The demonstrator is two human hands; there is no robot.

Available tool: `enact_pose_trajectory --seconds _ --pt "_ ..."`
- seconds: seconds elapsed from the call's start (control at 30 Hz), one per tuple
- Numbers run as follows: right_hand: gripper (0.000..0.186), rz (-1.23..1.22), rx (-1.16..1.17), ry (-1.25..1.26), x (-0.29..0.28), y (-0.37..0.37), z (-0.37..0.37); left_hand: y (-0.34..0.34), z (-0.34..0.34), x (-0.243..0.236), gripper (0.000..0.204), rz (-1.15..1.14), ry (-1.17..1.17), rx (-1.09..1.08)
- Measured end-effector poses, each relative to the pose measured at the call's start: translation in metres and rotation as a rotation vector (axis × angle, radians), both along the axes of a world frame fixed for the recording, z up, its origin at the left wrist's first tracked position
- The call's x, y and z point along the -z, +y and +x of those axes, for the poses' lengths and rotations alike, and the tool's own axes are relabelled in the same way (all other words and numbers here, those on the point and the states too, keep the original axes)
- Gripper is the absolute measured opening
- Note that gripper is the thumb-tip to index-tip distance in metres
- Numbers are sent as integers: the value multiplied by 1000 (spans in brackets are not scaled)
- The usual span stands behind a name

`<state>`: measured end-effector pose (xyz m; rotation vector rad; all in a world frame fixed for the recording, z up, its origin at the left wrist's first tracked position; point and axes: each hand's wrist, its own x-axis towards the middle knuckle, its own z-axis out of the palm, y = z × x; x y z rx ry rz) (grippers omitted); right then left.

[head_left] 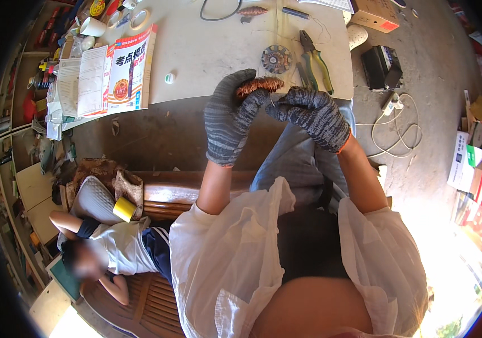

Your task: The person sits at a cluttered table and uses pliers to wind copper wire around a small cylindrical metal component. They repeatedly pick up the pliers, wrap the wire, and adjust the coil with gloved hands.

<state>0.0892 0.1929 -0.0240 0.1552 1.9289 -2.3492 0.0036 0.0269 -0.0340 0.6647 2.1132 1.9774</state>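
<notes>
Across a pale worktop [196, 62] are seen, from left: a book [130, 76]; the gloved left hand [227, 115], by which a copper coil [259, 85] is gripped between thumb and fingers above the front edge; a thin strand [272, 103], apparently pinched by the gloved right hand [317, 117]; beyond, pliers [311, 53]. The coil is best kept steady, the strand lightly taut.

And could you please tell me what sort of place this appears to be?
Probably a small repair workshop: pliers lie on the worktable, a copper-coloured wire coil is in hand, and cluttered shelves line the left.
</notes>
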Motion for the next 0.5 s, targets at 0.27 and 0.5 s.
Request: enact_pose_trajectory --seconds 0.27,0.5 --pt "29 11 -19 54 20 1 1 -2 1 -4 38 282 -525 130" --pt "26 119 -37 -40 36 32 -20 -18 -7 -15 35 157 -657 402"
